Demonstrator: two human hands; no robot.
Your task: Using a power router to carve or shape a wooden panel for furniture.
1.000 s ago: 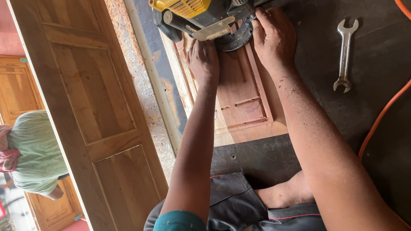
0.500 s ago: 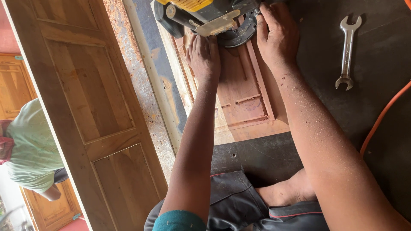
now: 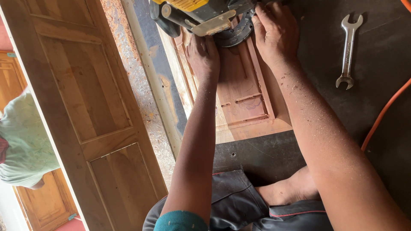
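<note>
A yellow and black power router (image 3: 201, 17) sits on a reddish carved wooden panel (image 3: 244, 98) that lies on a dark work surface (image 3: 376, 128). My left hand (image 3: 203, 55) lies flat on the panel right under the router's base, fingers pressed to the wood. My right hand (image 3: 276, 34) grips the right side of the router's round black base. Both forearms are dusted with sawdust. The router's upper part is cut off by the frame's top edge.
A silver open-ended spanner (image 3: 349, 51) lies on the dark surface at the right. An orange cable (image 3: 381, 115) curves along the right edge. A tall panelled wooden door (image 3: 85, 115) stands at the left. Another person in a light green shirt (image 3: 21, 145) is at the far left.
The view has shifted slightly, so the router and both hands sit a little higher in the frame. The person in green has moved further left. My hands keep their hold.
</note>
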